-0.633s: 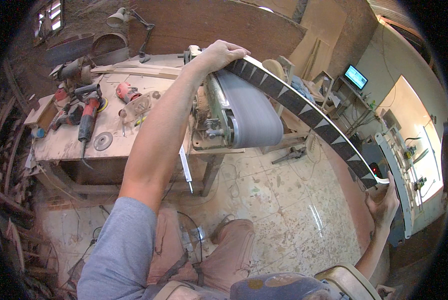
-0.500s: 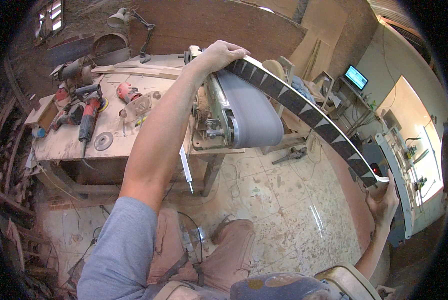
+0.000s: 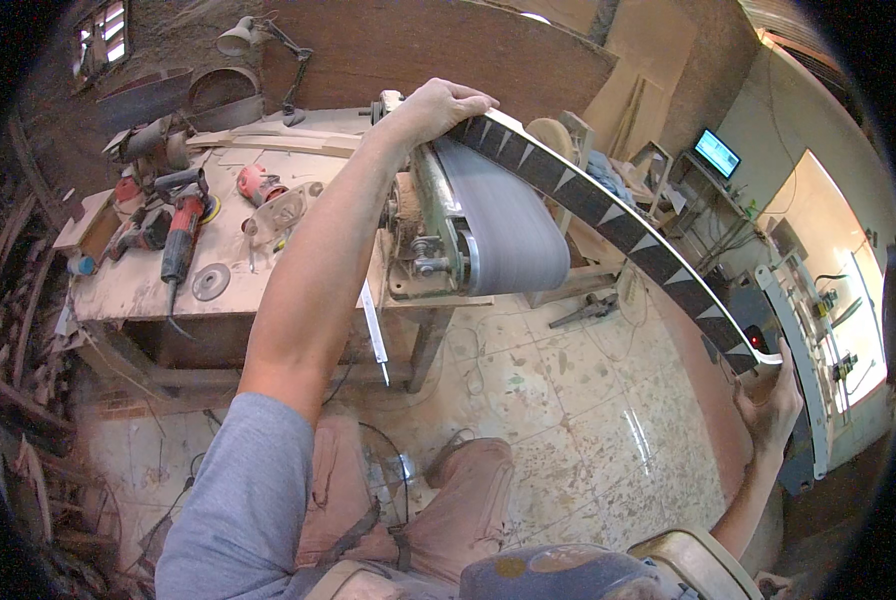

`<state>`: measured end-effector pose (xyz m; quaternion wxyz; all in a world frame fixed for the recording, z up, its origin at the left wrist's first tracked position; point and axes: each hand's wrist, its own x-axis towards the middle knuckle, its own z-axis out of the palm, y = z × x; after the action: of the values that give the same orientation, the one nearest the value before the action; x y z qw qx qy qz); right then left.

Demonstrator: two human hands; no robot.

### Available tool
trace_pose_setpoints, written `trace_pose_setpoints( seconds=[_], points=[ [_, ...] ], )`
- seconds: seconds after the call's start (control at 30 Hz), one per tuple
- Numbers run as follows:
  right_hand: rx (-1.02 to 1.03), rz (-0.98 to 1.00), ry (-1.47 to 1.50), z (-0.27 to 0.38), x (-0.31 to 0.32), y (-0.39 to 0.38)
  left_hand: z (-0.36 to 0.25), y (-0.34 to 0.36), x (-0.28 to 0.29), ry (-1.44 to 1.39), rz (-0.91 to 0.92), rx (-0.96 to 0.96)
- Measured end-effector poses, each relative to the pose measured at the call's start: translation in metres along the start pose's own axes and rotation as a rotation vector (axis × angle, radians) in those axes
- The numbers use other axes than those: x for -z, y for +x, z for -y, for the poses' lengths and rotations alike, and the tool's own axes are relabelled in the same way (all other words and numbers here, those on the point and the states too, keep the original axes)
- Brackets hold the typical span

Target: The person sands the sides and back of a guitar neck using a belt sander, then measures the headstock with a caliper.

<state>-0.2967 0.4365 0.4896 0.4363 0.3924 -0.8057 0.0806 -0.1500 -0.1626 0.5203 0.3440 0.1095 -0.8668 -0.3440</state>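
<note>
A long curved strip (image 3: pixel 623 228) with a dark face, pale triangular inlays and a white edge reaches from the upper middle to the right. My left hand (image 3: pixel 438 108) grips its far end with fingers curled over the edge, just above a belt sander. At the near right end, my right hand (image 3: pixel 771 400) holds the strip between thumb and fingers. The sander's wide grey belt (image 3: pixel 508 235) lies below the strip's far part; whether they touch is hidden near my left hand.
The workbench (image 3: pixel 118 285) at left carries an angle grinder (image 3: pixel 181 240), a red power tool (image 3: pixel 258 185), a grey disc (image 3: pixel 210 282) and wooden strips (image 3: pixel 278 143). A desk lamp (image 3: pixel 236 38) stands behind. A lit monitor (image 3: pixel 716 153) and a grey rail-like fixture (image 3: pixel 793 370) are at right.
</note>
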Motion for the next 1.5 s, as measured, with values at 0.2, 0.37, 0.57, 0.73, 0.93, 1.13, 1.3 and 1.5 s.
trace_pose_setpoints(
  seconds=[0.2, 0.37, 0.57, 0.73, 0.93, 1.13, 1.3, 1.5],
  points=[
    [0.022, -0.002, 0.006, 0.007, 0.009, -0.008, 0.01, 0.006, 0.002, -0.043, 0.029, -0.013],
    [0.008, 0.008, 0.01, 0.012, 0.015, -0.006, 0.013, 0.01, -0.001, -0.081, 0.036, -0.037],
    [0.045, -0.014, 0.053, 0.011, 0.013, -0.006, 0.012, 0.009, 0.003, -0.039, 0.034, -0.049],
    [0.052, -0.021, 0.06, 0.013, 0.017, -0.008, -0.004, 0.001, 0.002, -0.077, 0.037, -0.033],
    [0.066, -0.013, 0.047, 0.013, 0.016, -0.01, 0.003, 0.004, 0.007, -0.047, 0.036, -0.033],
    [0.114, -0.032, 0.025, 0.02, 0.022, -0.007, 0.007, 0.006, 0.008, -0.035, 0.04, -0.055],
    [0.087, -0.014, 0.037, 0.018, 0.02, -0.01, 0.008, 0.007, 0.009, -0.062, 0.05, -0.061],
    [0.105, -0.01, 0.019, 0.016, 0.021, -0.009, 0.004, 0.004, 0.005, -0.044, 0.018, -0.054]
  ],
)
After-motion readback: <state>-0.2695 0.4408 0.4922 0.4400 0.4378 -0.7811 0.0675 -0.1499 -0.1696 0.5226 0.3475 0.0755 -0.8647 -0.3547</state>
